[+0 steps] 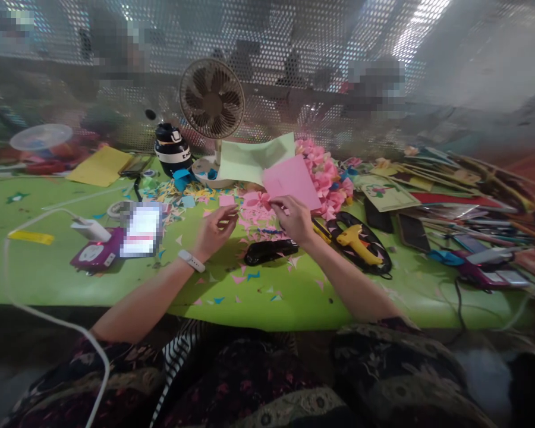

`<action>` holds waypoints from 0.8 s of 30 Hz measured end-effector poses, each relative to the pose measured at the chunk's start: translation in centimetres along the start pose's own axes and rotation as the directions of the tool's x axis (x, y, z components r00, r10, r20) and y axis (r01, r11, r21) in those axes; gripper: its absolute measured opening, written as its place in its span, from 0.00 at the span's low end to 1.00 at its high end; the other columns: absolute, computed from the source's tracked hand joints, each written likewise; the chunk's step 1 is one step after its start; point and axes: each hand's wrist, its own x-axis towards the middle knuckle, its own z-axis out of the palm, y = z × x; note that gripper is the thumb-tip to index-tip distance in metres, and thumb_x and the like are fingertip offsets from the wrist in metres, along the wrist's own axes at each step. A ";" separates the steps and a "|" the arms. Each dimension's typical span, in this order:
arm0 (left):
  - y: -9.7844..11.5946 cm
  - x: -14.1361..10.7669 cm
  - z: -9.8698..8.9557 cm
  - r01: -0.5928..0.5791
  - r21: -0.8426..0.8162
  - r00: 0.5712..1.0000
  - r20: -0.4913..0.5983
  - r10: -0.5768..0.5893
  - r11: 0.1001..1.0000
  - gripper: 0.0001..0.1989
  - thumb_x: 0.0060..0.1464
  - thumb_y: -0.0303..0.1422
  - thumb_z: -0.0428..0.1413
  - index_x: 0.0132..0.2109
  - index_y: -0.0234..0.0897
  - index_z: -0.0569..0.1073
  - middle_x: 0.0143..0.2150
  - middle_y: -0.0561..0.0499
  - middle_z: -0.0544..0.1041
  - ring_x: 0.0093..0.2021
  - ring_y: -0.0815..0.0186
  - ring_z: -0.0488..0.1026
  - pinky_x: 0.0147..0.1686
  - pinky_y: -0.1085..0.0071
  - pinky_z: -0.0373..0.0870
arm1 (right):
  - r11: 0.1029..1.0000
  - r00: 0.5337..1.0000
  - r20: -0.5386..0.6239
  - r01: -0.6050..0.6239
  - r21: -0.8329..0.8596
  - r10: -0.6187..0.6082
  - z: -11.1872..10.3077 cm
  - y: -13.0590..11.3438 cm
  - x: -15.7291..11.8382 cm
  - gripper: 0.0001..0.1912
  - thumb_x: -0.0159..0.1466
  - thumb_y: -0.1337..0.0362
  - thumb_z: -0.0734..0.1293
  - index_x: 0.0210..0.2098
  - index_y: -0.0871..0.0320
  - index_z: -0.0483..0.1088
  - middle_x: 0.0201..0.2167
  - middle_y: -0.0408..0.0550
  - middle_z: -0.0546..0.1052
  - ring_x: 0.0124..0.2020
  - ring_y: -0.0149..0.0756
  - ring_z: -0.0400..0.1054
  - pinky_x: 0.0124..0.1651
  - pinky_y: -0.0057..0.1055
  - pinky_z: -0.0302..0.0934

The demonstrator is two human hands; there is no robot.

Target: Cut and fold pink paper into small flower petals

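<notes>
A: Where does the central item lie?
B: The pink flower (259,200), of cut paper, lies at mid-table, at the fingertips of the right hand (274,203).
A: State of that hand?
B: Thumb and forefinger are brought together, pinching the flower's right edge.
A: And the left hand (236,216)?
B: Loosely curled, with a gap between thumb and fingers; nothing shows in its grasp. A small pink square (226,201) lies just beyond its fingers. A white wristband (191,260) encircles the wrist.
A: What borders the flower?
B: Paper scraps lie around it. Behind and to the right, a pink sheet (292,183) slants, overlapping a pale green sheet (241,160); a heap of pink blossoms (324,172) adjoins the pink sheet's right edge.
A: Nearer the body?
B: A black stapler (267,252) lies between the forearms. Right of the right forearm, a yellow glue gun (361,244) rests on a black, ring-shaped object (386,258).
A: The outer field?
B: A lit phone (141,230) lies at left beside a purple power strip (91,255). At the rear stand a dark bottle (173,148) and, to its right, a fan (212,102). All these occupy a green table (267,312).
</notes>
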 end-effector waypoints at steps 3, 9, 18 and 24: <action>-0.2 0.0 -0.1 0.021 0.004 1.000 0.006 -0.021 1.000 0.17 0.59 0.36 0.56 0.53 0.33 0.73 0.45 0.40 0.81 0.42 0.62 0.81 0.37 0.71 0.80 | 0.996 0.999 -0.039 0.014 -0.089 -0.018 -1.0 0.8 0.4 0.10 0.69 0.63 0.62 0.40 0.56 0.75 0.38 0.50 0.80 0.40 0.38 0.73 0.46 0.34 0.66; -0.6 -0.1 0.1 0.025 0.017 1.000 0.012 -0.025 1.000 0.18 0.57 0.37 0.57 0.52 0.34 0.75 0.43 0.42 0.82 0.39 0.63 0.81 0.36 0.69 0.81 | 0.967 0.998 -0.050 0.035 -0.251 -0.049 -3.9 2.0 2.1 0.10 0.69 0.64 0.61 0.39 0.56 0.75 0.38 0.49 0.80 0.41 0.37 0.73 0.47 0.32 0.65; 0.0 -0.2 0.3 -0.004 0.066 0.999 0.046 0.001 0.998 0.14 0.58 0.37 0.55 0.45 0.33 0.78 0.42 0.42 0.83 0.34 0.63 0.81 0.34 0.69 0.80 | 0.799 0.932 -0.323 -0.317 -0.511 0.163 -9.6 7.2 10.9 0.19 0.72 0.61 0.52 0.51 0.55 0.70 0.47 0.53 0.75 0.48 0.42 0.69 0.52 0.39 0.62; -0.4 0.0 0.2 -0.035 0.101 0.999 0.019 0.034 0.994 0.13 0.59 0.37 0.55 0.45 0.34 0.79 0.41 0.44 0.83 0.33 0.65 0.80 0.33 0.70 0.79 | 0.660 0.865 -0.176 -0.476 -0.581 0.469 -7.6 10.5 14.0 0.16 0.67 0.68 0.57 0.47 0.60 0.74 0.46 0.57 0.78 0.46 0.43 0.70 0.49 0.36 0.61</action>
